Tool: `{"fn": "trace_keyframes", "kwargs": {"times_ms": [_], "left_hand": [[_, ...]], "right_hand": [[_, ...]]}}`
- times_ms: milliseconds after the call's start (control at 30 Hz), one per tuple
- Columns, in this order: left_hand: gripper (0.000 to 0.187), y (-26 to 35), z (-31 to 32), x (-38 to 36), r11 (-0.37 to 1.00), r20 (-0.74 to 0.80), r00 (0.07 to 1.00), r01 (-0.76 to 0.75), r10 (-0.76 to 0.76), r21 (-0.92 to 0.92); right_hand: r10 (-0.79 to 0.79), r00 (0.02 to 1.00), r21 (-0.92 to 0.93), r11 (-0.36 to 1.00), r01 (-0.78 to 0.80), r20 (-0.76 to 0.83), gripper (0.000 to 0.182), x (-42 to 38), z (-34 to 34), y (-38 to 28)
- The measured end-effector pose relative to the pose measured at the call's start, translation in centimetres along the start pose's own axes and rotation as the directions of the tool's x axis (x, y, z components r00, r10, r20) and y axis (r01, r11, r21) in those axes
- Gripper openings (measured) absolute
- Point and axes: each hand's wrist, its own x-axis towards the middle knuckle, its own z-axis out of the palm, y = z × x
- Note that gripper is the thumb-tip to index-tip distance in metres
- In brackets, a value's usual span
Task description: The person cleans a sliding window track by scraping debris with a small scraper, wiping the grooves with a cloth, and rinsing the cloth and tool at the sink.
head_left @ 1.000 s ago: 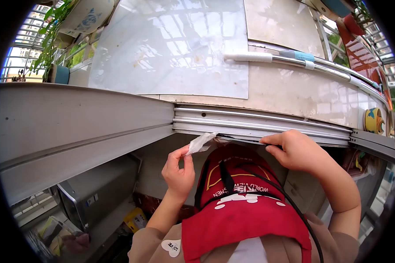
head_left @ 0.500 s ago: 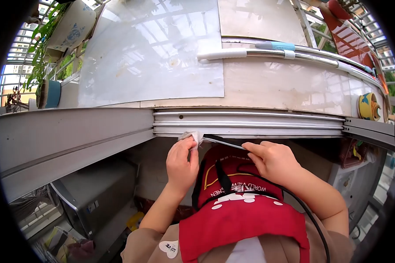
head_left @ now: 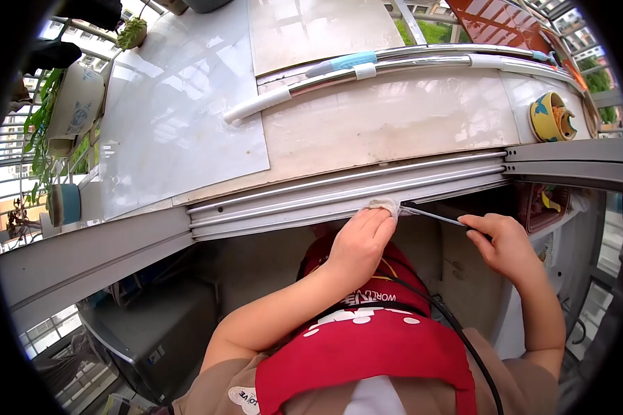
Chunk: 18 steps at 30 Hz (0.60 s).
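Observation:
My left hand [head_left: 360,243] is closed over a crumpled off-white cloth [head_left: 385,205], pressing it at the front rail of the white sliding-window track [head_left: 284,205]. In my right hand [head_left: 503,242], fingers pinch a thin tool with a slim grey shaft [head_left: 432,216]. The shaft slants left to the cloth's edge, where a dark end shows beside my left fingertips; its exact kind I cannot tell. Both hands are along the near side of the track, the right one further right and a little off it.
Beyond the track lies a pale ledge with a white sheet [head_left: 187,104] and long metal poles [head_left: 408,66]. A yellow pot [head_left: 550,117] stands at the right, a blue-banded pot [head_left: 66,204] at the left. Below left is a dark grey cabinet [head_left: 163,332]. A black cable [head_left: 457,328] crosses the red apron [head_left: 367,360].
Both hands, with the cloth and the thin tool, have shifted right along the track. The view has turned and moved to the right as well.

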Motion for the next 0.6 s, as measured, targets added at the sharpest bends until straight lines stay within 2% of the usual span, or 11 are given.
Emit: {"fn": "trace_keyframes", "kwargs": {"times_ms": [67,233,300,367,433,500,533,567,600], "left_hand": [[0.024,0.7,1.7,1.4,0.999,0.074,0.996,-0.047,0.047,-0.009],[0.022,2.5,6.4,5.3,0.988,0.075,0.986,-0.144,0.148,-0.050],[0.022,3.6,8.5,6.8,0.983,0.128,0.975,-0.182,0.183,-0.020],[0.022,4.7,10.4,8.1,0.976,0.155,0.964,-0.219,0.215,0.008],[0.025,5.5,11.9,9.5,0.968,0.214,0.952,-0.239,0.219,0.074],[0.027,6.0,13.1,10.5,0.965,0.185,0.956,-0.247,0.228,0.088],[0.027,6.3,13.4,11.2,0.971,0.231,0.956,-0.209,0.179,0.112],[0.027,6.5,13.7,11.7,0.976,0.275,0.953,-0.170,0.127,0.138],[0.028,6.6,14.6,12.1,0.967,0.235,0.956,-0.213,0.177,0.137]], "right_hand": [[0.033,0.999,-0.006,0.999,-0.033,-0.024,0.024,-1.0,-0.9,1.6],[0.203,0.972,0.002,0.979,-0.204,-0.115,0.025,-4.1,-3.0,4.2],[0.252,0.958,0.028,0.968,-0.250,-0.139,0.026,-5.7,-3.2,5.4],[0.210,0.937,0.078,0.978,-0.196,-0.278,0.027,-7.5,-3.1,6.3],[0.286,0.921,0.068,0.958,-0.278,-0.264,0.027,-9.1,-3.6,6.4],[0.465,0.799,0.251,0.884,-0.395,-0.380,0.026,-11.0,-3.1,7.1],[0.442,0.773,0.200,0.897,-0.395,-0.454,0.026,-11.9,-3.0,7.7],[0.451,0.766,0.207,0.892,-0.402,-0.458,0.026,-12.8,-2.9,7.9],[0.500,0.744,0.269,0.866,-0.422,-0.443,0.027,-13.6,-3.0,7.9]]}}
